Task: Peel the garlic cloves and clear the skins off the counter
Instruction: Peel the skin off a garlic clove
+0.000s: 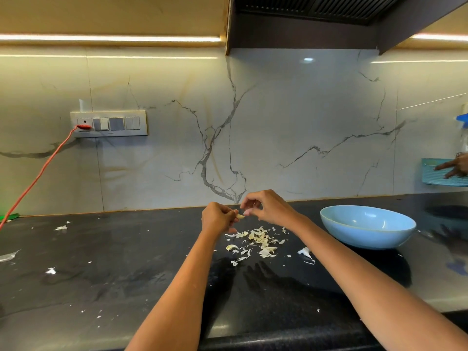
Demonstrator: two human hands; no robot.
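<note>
Forearms nearest. Clove (240,216) gripped by left hand (217,219), pinched at tip by right hand (266,206), above skins (258,240). Risk: clove dropped if slippery.

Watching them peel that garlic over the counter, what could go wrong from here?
The garlic clove, pinched between the left hand and right hand, could slip onto the counter. The skins already lie scattered, some far left, so stray flakes might get missed when clearing.
</note>
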